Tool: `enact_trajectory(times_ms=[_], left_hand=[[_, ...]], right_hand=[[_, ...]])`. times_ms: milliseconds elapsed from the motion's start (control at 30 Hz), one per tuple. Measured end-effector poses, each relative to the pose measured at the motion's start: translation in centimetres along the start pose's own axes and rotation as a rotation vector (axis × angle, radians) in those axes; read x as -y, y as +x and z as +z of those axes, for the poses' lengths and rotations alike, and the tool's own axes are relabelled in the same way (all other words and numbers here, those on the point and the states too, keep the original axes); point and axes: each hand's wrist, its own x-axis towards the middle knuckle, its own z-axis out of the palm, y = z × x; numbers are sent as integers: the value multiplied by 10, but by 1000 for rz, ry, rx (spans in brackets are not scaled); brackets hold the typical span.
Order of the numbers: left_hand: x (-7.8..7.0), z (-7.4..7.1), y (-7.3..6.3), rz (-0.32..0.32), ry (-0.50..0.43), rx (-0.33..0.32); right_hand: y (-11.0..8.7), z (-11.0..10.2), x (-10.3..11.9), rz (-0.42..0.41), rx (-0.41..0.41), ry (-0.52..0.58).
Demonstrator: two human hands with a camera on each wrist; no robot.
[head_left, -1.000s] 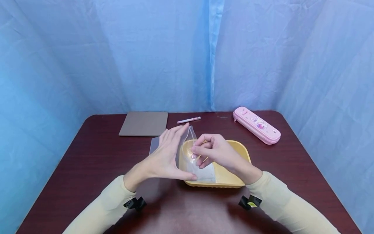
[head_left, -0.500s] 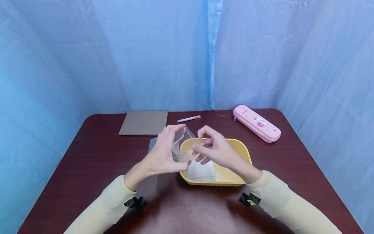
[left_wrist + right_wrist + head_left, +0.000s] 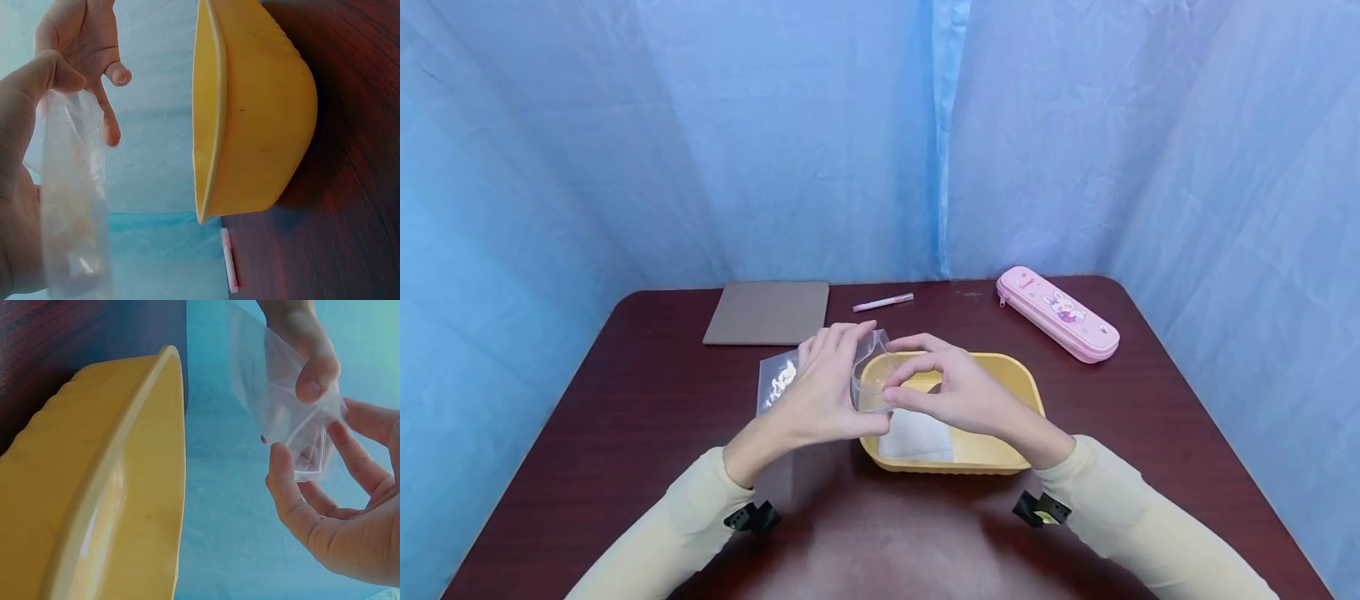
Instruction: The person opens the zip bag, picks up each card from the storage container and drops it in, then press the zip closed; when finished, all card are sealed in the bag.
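Note:
Above the left side of a yellow plastic basket (image 3: 1028, 385), my left hand (image 3: 823, 392) holds a clear plastic bag (image 3: 777, 382) between thumb and fingers. The bag's closed end sticks out to the left behind that hand, and its mouth faces right, partly spread. My right hand (image 3: 958, 387) pinches the edge of the mouth with thumb and index finger, as the right wrist view shows with its thumb (image 3: 282, 464) at the film. In the left wrist view the left thumb (image 3: 65, 74) lies on the bag's top edge. Inside the basket lies a flat white piece (image 3: 916, 435).
A grey-brown flat board (image 3: 767, 313) lies at the back left of the dark red table (image 3: 647, 433). To its right is a pink-and-white pen (image 3: 883, 302). A pink pencil case (image 3: 1058, 314) with a rabbit print lies at the back right. Blue curtains (image 3: 805, 142) surround the table.
My left hand has tilted the bag away from the basket, so its closed end reaches farther left. My right fingers have come together on the mouth's edge, and the white piece in the basket shows uncovered.

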Motion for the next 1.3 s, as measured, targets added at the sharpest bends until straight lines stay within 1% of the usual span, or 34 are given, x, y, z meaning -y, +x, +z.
enact_trajectory(times_ms=[133,233,300,367,467,600,767,833,900,967,1033,1167,1233,1300], left_hand=[[2,0,-1,-13,-5,12],[6,-1,-2,-37,-7,18],[8,-2,-2,-53,-7,21],[10,-2,-2,-56,-5,25],[10,-2,-1,-34,12,32],[8,-1,0,-5,48,27],[7,0,0,3,70,18],[8,1,0,7,67,16],[9,1,0,7,59,16],[11,0,0,5,48,19],[14,-1,-1,-5,31,30],[20,-3,-2,-9,20,65],[21,-3,-2,2,33,81],[21,-3,-2,22,56,92]], right_hand=[[0,2,-1,-8,-52,6],[-1,3,-4,-24,-89,16],[-2,2,-5,-29,-73,25],[-2,2,-5,-30,-26,42],[-1,1,-5,-13,52,88],[3,0,-4,1,92,121],[7,-2,-2,3,108,57],[8,-1,-1,-8,93,20],[8,0,-2,-17,74,6],[7,1,-3,-18,58,16],[5,2,-5,-14,62,48],[2,2,-10,-15,113,123],[3,1,-11,-27,135,130],[4,0,-10,-40,146,108]])
